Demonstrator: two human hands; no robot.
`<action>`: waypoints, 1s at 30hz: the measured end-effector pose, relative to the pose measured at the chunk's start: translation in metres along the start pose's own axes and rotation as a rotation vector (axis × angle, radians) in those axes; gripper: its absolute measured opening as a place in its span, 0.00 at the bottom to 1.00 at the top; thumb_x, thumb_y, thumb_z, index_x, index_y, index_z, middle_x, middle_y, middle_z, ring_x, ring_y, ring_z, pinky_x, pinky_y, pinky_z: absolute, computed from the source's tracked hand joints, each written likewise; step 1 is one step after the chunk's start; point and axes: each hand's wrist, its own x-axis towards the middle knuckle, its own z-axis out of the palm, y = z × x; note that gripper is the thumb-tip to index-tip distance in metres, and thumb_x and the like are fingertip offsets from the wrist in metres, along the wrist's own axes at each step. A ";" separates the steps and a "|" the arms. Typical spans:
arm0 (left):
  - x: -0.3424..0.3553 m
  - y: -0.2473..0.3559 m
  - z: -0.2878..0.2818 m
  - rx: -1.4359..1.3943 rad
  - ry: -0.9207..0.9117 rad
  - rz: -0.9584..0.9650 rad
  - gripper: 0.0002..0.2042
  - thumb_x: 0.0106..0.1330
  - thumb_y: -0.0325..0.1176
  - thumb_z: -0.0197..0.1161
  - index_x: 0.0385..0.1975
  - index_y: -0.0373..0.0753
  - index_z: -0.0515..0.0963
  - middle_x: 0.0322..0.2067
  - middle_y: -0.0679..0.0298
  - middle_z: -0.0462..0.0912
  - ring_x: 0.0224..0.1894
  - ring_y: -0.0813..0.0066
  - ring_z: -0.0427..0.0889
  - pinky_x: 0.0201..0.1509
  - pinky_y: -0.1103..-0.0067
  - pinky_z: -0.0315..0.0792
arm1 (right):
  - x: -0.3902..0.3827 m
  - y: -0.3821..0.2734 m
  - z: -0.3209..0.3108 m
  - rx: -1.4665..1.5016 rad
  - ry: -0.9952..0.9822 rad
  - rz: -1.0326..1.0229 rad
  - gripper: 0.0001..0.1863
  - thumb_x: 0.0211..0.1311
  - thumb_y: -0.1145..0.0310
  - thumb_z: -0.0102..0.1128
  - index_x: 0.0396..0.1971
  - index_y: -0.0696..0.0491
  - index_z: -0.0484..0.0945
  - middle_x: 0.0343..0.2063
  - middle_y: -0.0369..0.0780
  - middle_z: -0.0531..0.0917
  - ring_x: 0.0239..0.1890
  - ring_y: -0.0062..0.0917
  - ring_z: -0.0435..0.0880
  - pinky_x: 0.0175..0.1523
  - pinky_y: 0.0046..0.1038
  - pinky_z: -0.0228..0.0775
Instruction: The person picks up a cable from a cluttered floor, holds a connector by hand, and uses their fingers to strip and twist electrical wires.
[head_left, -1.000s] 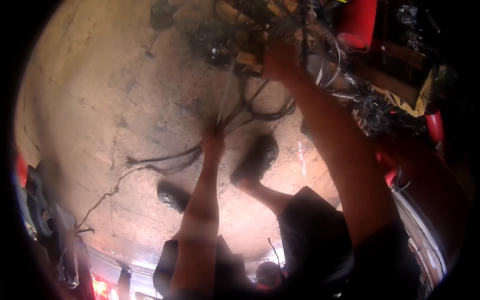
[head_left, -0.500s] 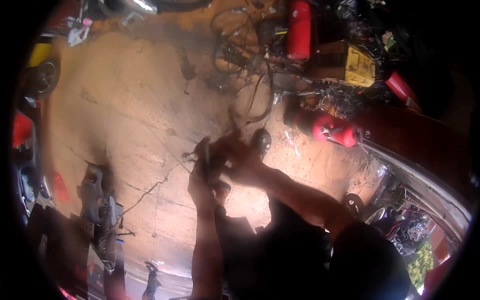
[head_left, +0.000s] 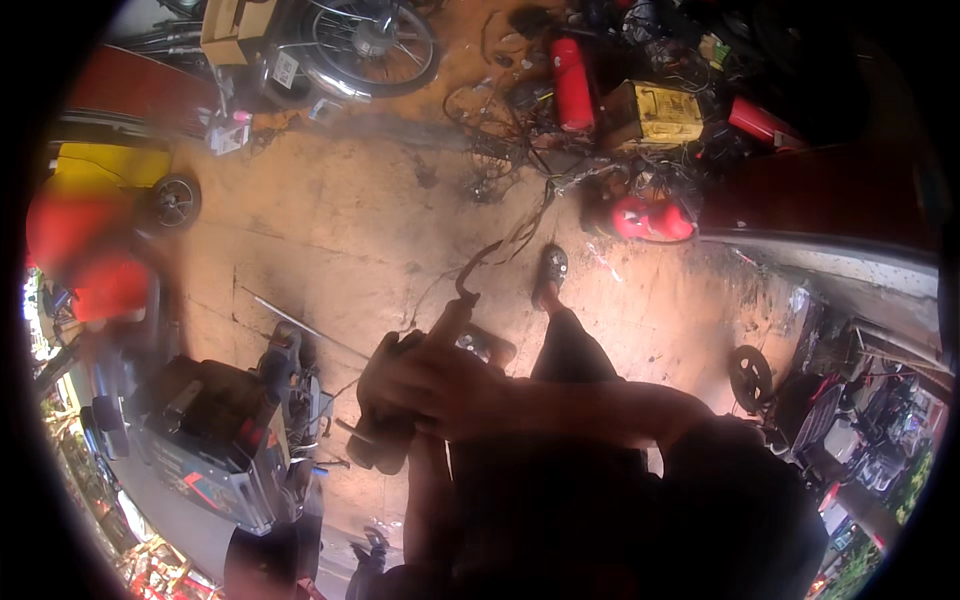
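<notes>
Brown-handled cutters (head_left: 455,320) sat clamped in the right hand (head_left: 440,390) over the left hand (head_left: 385,430), whose grip I couldn't tell, a dark wire (head_left: 520,232) trailing toward twelve o'clock's tangle (head_left: 510,140); seemingly mid-trim, needing firmer squeezing next.

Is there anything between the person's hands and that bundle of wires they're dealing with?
Nothing visible. Both the right hand and the left hand are already closed around the bundle of wires, whose loose end trails off toward the floor ahead.
</notes>
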 end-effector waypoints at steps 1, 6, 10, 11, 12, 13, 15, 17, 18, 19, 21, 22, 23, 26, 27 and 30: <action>-0.009 0.012 -0.004 -0.020 -0.001 0.011 0.11 0.63 0.37 0.49 0.37 0.36 0.70 0.24 0.66 0.71 0.22 0.80 0.69 0.22 0.82 0.64 | 0.001 -0.014 -0.001 -0.003 0.006 -0.005 0.29 0.45 0.57 0.60 0.50 0.52 0.70 0.45 0.41 0.70 0.44 0.36 0.70 0.48 0.36 0.64; -0.052 0.056 -0.013 -0.077 0.023 0.086 0.11 0.63 0.38 0.48 0.35 0.37 0.70 0.24 0.67 0.70 0.22 0.79 0.69 0.23 0.82 0.64 | 0.032 -0.077 0.001 -0.249 0.292 -0.278 0.23 0.46 0.58 0.57 0.44 0.52 0.73 0.38 0.38 0.71 0.40 0.29 0.70 0.45 0.33 0.64; -0.067 0.074 0.000 -0.116 0.036 0.187 0.10 0.63 0.39 0.48 0.33 0.38 0.70 0.24 0.67 0.70 0.23 0.79 0.68 0.24 0.83 0.64 | 0.065 -0.104 -0.011 -0.246 0.127 -0.268 0.19 0.48 0.57 0.54 0.38 0.52 0.75 0.34 0.35 0.70 0.37 0.25 0.69 0.42 0.29 0.64; -0.066 0.078 0.004 -0.129 0.035 0.220 0.10 0.63 0.39 0.48 0.33 0.38 0.70 0.24 0.67 0.70 0.23 0.79 0.68 0.25 0.83 0.64 | 0.071 -0.105 -0.018 -0.271 0.142 -0.290 0.19 0.49 0.56 0.53 0.37 0.52 0.74 0.32 0.34 0.69 0.36 0.23 0.69 0.41 0.27 0.64; -0.065 0.081 0.010 -0.143 0.021 0.247 0.10 0.63 0.39 0.48 0.33 0.38 0.70 0.24 0.67 0.70 0.23 0.79 0.68 0.25 0.83 0.63 | 0.077 -0.107 -0.025 -0.336 0.129 -0.313 0.19 0.49 0.54 0.51 0.36 0.52 0.74 0.31 0.34 0.69 0.35 0.22 0.68 0.41 0.26 0.64; -0.062 0.085 0.016 -0.162 0.004 0.281 0.10 0.64 0.39 0.48 0.32 0.38 0.70 0.24 0.67 0.70 0.23 0.79 0.68 0.25 0.83 0.63 | 0.079 -0.109 -0.034 -0.280 0.088 -0.273 0.20 0.48 0.55 0.57 0.38 0.52 0.73 0.30 0.35 0.69 0.36 0.24 0.70 0.41 0.27 0.64; -0.054 0.090 0.030 -0.189 -0.030 0.330 0.10 0.64 0.39 0.48 0.31 0.39 0.70 0.24 0.67 0.69 0.23 0.79 0.68 0.26 0.83 0.63 | 0.083 -0.109 -0.052 -0.086 0.120 -0.200 0.22 0.46 0.56 0.60 0.39 0.52 0.72 0.31 0.36 0.70 0.37 0.25 0.71 0.41 0.29 0.65; -0.045 0.096 0.043 -0.210 -0.074 0.370 0.10 0.64 0.40 0.48 0.31 0.39 0.70 0.24 0.67 0.69 0.24 0.79 0.68 0.26 0.83 0.63 | 0.076 -0.099 -0.069 0.112 0.135 -0.112 0.23 0.44 0.57 0.64 0.40 0.52 0.72 0.32 0.37 0.71 0.38 0.27 0.72 0.40 0.31 0.66; -0.040 0.099 0.050 -0.223 -0.107 0.391 0.11 0.64 0.40 0.48 0.30 0.40 0.70 0.24 0.67 0.69 0.24 0.78 0.68 0.26 0.83 0.63 | 0.067 -0.081 -0.079 0.202 0.209 -0.136 0.24 0.42 0.58 0.67 0.40 0.52 0.72 0.33 0.38 0.72 0.38 0.28 0.73 0.40 0.32 0.67; -0.037 0.101 0.057 -0.242 -0.135 0.397 0.11 0.64 0.40 0.48 0.30 0.40 0.70 0.24 0.67 0.69 0.24 0.78 0.68 0.27 0.83 0.63 | 0.054 -0.061 -0.087 0.292 0.273 -0.155 0.26 0.39 0.59 0.69 0.40 0.52 0.72 0.34 0.39 0.74 0.38 0.29 0.74 0.39 0.33 0.68; -0.034 0.106 0.067 -0.342 -0.236 0.340 0.10 0.64 0.40 0.47 0.27 0.41 0.69 0.22 0.67 0.69 0.22 0.78 0.68 0.25 0.83 0.63 | 0.005 0.002 -0.105 0.163 0.409 0.169 0.18 0.44 0.65 0.68 0.37 0.52 0.76 0.35 0.40 0.77 0.35 0.30 0.77 0.40 0.30 0.70; -0.035 0.108 0.070 -0.403 -0.281 0.293 0.10 0.65 0.39 0.46 0.25 0.41 0.69 0.21 0.67 0.69 0.21 0.78 0.68 0.24 0.83 0.64 | -0.023 0.039 -0.107 0.217 0.541 0.533 0.13 0.49 0.68 0.65 0.37 0.52 0.77 0.37 0.40 0.77 0.37 0.30 0.78 0.39 0.27 0.71; -0.038 0.112 0.072 -0.563 -0.290 0.183 0.12 0.65 0.38 0.45 0.21 0.42 0.67 0.18 0.67 0.69 0.18 0.78 0.68 0.21 0.83 0.64 | -0.053 0.084 -0.113 0.168 0.631 0.756 0.12 0.52 0.70 0.62 0.38 0.52 0.76 0.37 0.40 0.77 0.36 0.28 0.78 0.36 0.24 0.71; -0.058 0.127 0.073 -0.597 -0.354 0.065 0.14 0.66 0.40 0.43 0.21 0.41 0.67 0.17 0.67 0.67 0.18 0.79 0.67 0.24 0.83 0.65 | -0.147 0.191 -0.103 -0.173 0.678 0.998 0.11 0.56 0.65 0.55 0.36 0.54 0.71 0.32 0.40 0.75 0.34 0.26 0.74 0.36 0.29 0.68; -0.063 0.134 0.075 -0.558 -0.304 0.070 0.14 0.66 0.40 0.42 0.20 0.42 0.67 0.16 0.68 0.66 0.18 0.79 0.66 0.23 0.82 0.64 | -0.170 0.222 -0.099 -0.274 0.649 1.054 0.11 0.58 0.64 0.53 0.36 0.55 0.70 0.30 0.40 0.74 0.33 0.26 0.73 0.36 0.31 0.66; -0.076 0.156 0.087 -0.413 -0.368 0.051 0.13 0.65 0.40 0.44 0.21 0.41 0.67 0.16 0.68 0.66 0.17 0.79 0.65 0.23 0.79 0.62 | -0.206 0.291 -0.093 0.366 0.976 1.303 0.13 0.58 0.59 0.51 0.36 0.53 0.69 0.30 0.38 0.75 0.33 0.22 0.72 0.36 0.29 0.64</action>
